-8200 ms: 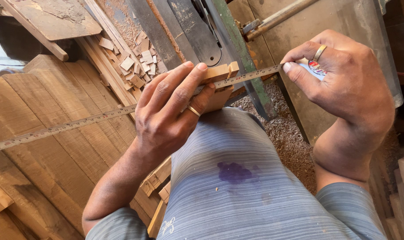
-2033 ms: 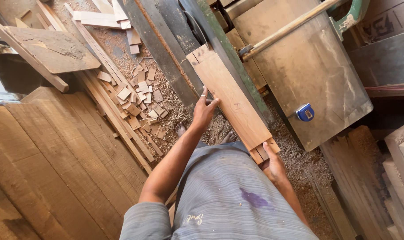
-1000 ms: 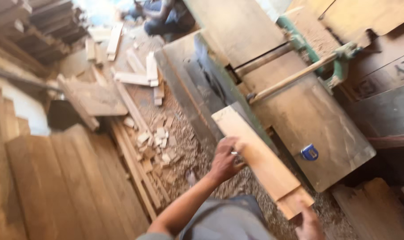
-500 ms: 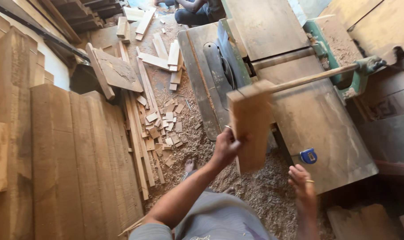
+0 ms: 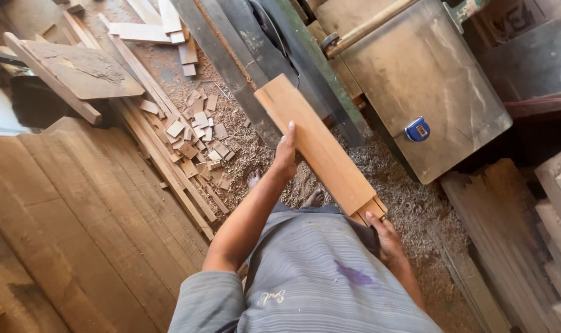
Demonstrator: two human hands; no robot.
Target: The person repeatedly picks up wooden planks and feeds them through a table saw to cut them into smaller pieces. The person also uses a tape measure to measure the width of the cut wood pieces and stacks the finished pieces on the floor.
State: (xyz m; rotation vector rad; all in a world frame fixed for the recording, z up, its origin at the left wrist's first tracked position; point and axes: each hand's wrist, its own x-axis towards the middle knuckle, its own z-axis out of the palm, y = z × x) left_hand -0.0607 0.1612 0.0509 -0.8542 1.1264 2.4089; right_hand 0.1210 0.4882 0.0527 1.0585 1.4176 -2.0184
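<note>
Wood plank (image 5: 320, 145) runs lengthwise away from me, w/ left hand (image 5: 286, 157) gripping its left edge mid-length; right hand (image 5: 386, 239) cups the near end. Saw table (image 5: 410, 80) just beyond.

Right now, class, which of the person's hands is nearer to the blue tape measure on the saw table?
Right. The right hand grips the plank's near end, below and left of the tape measure. The left hand holds the plank's far side, further left.

smooth matt wooden board (image 5: 317, 145), dull scuffed metal saw table (image 5: 416, 74) — glossy blue plastic tape measure (image 5: 418, 129), rough sawdust floor (image 5: 410, 203)
</note>
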